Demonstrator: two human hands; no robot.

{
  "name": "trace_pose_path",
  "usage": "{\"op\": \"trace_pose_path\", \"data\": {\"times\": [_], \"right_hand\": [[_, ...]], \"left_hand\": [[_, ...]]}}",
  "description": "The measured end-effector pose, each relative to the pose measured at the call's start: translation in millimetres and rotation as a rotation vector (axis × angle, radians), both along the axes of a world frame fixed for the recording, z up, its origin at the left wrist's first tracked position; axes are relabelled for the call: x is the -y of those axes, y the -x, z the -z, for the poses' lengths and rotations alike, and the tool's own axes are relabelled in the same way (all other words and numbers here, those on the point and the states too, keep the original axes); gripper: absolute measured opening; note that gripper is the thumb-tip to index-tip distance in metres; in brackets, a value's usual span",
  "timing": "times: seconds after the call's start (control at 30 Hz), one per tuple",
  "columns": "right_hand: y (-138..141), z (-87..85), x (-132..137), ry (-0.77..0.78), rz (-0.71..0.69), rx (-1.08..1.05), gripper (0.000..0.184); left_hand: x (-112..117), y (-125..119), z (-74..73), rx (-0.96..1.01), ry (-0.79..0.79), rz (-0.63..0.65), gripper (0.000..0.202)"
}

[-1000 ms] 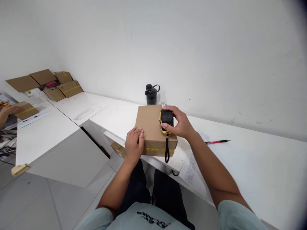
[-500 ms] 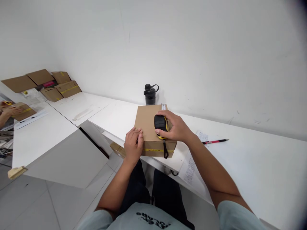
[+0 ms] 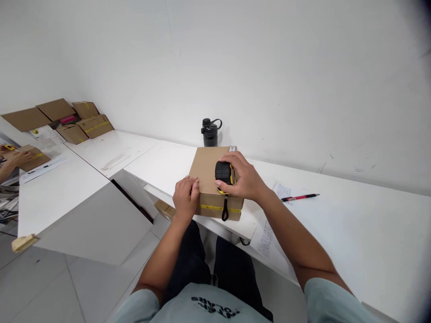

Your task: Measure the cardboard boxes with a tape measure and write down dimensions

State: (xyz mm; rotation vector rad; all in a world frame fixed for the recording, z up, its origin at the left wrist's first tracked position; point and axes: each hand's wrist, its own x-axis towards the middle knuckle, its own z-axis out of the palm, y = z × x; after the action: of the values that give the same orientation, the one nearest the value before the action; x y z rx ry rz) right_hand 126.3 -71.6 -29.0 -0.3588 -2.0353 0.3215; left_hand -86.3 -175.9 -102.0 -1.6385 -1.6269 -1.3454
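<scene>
A brown cardboard box [image 3: 207, 163] with yellow tape along its front side sits at the near edge of the white table. My left hand [image 3: 186, 197] is closed on the box's front left corner, fingertips curled over the top edge. In my right hand [image 3: 244, 177] is a black and yellow tape measure [image 3: 223, 173], held on top of the box towards its right side. The measure's black wrist strap [image 3: 225, 210] hangs down over the box front. A short length of the blade [image 3: 232, 148] shows at the far edge; the rest is hidden by my hand.
Behind the box stands a black bottle [image 3: 210, 133] by the wall. To the right lie a written sheet [image 3: 266, 240] and a red and black pen [image 3: 300, 198]. Several cardboard boxes [image 3: 96, 125] stand far left, near another person's hand [image 3: 20, 157] on a box.
The box has turned slightly, its near side swinging left. The tape measure and its strap have moved a little left with it. Both hands keep their holds.
</scene>
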Motion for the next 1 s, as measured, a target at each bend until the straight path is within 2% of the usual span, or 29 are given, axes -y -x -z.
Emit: {"op": "trace_pose_path", "data": {"times": [0.2, 0.37, 0.57, 0.73, 1.0], "right_hand": [[0, -3.2, 15, -0.05, 0.011, 0.017, 0.052], [5, -6.2, 39, -0.123, -0.008, 0.009, 0.048], [9, -5.1, 50, -0.108, 0.063, -0.007, 0.049], [14, -3.4, 62, -0.134, 0.138, -0.103, 0.052], [18, -2.0, 85, -0.154, 0.111, -0.117, 0.051]], "left_hand": [[-20, 8, 3.4, 0.017, 0.03, -0.04, 0.037], [-15, 6, 5.6, 0.013, 0.007, -0.021, 0.04], [-15, 9, 2.2, 0.015, 0.014, -0.002, 0.042], [-20, 11, 0.1, 0.047, 0.036, -0.003, 0.045], [-14, 4, -1.8, 0.086, 0.047, 0.063, 0.037]]}}
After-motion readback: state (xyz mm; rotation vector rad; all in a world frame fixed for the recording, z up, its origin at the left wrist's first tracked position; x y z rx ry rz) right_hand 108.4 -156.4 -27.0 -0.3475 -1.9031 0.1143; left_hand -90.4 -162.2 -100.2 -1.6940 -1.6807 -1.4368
